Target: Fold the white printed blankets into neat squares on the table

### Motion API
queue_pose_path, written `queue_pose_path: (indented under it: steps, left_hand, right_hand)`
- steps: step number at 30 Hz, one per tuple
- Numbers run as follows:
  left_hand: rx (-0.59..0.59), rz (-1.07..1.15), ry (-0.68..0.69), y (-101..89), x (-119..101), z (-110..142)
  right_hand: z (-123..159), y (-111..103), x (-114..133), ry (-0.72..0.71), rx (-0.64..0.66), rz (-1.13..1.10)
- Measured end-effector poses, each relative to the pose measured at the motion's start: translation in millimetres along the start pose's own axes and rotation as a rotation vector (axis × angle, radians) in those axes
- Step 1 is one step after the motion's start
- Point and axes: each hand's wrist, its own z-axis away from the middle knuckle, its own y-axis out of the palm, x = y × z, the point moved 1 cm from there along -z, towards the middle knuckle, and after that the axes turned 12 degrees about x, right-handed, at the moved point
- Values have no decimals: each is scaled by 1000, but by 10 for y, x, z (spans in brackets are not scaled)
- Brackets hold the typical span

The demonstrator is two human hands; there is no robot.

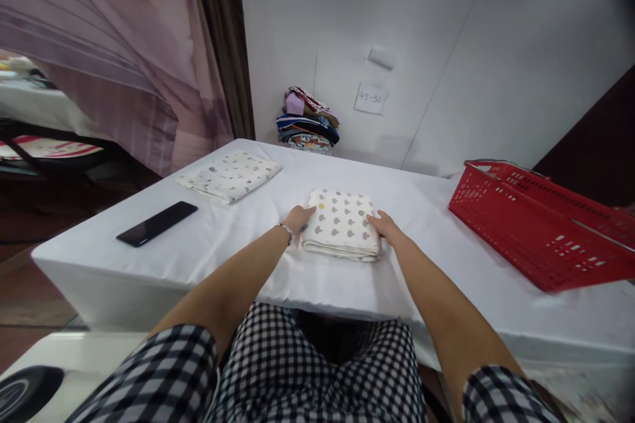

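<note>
Ok, L hand (297, 218) + R hand (387, 226) holding folded cloth (341, 219) by opp. side edges; red basket (526, 231) well apart, R.

On the worktop (238, 258), the phone (157, 223) lies at the left, a cloth (231, 176) beyond it, the folded fabric (340, 223) in the middle and the basket (540, 228) at the right; a clothes pile (308, 120) stands behind.
</note>
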Motion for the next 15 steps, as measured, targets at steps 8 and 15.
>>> queue_pose_path:
  steps: [8,15]
  left_hand:
    - [-22,-12,114,-26,-147,-205]
    - [-134,-57,125,-287,-254,-518]
  right_hand:
    - [-180,53,153,89,20,-121]
    - [-517,63,269,-32,-161,-54]
